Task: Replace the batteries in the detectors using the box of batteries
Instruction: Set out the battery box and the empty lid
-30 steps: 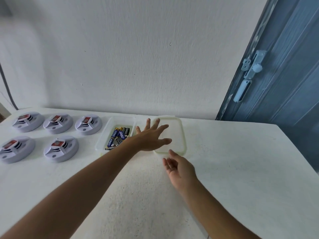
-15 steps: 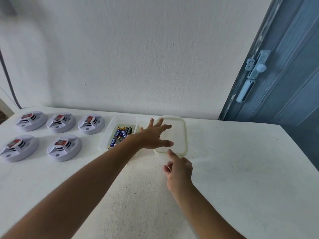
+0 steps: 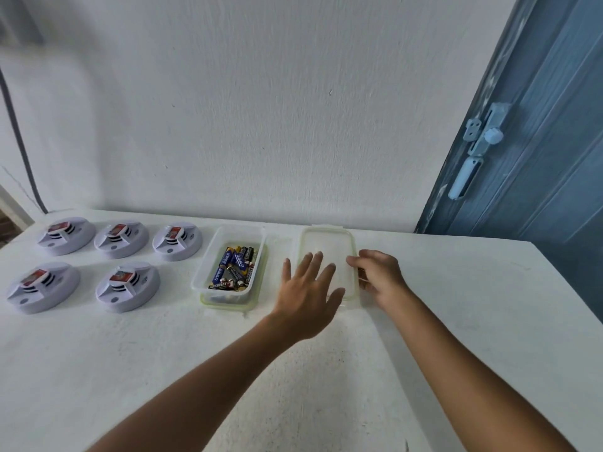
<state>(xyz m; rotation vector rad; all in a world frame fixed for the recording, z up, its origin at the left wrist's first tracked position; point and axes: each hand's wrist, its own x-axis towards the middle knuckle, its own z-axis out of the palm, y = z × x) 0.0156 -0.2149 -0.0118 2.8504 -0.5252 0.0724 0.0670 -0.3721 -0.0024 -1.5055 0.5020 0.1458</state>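
The box of batteries (image 3: pixel 230 267) sits open on the white tabletop (image 3: pixel 456 321), and its long side runs away from the person toward the wall. Just to its right lies the clear lid (image 3: pixel 339 256), flat, with its long side running the same way.

The left hand (image 3: pixel 306 298) is over the near left part of the lid. Its fingers are straight and spread wide, and it holds nothing. I cannot tell if it presses the lid or floats just above it. The right hand (image 3: pixel 378 275) is at the lid's right edge with fingers curled at the rim, so its grip looks narrow, as if it pinches that edge.

The 5 detectors (image 3: pixel 127 287) lie far to the left, past the box, in 2 rows. No detector is open yet. The box is to the left of both hands, and the left hand is nearer, so I think it would reach the batteries first.
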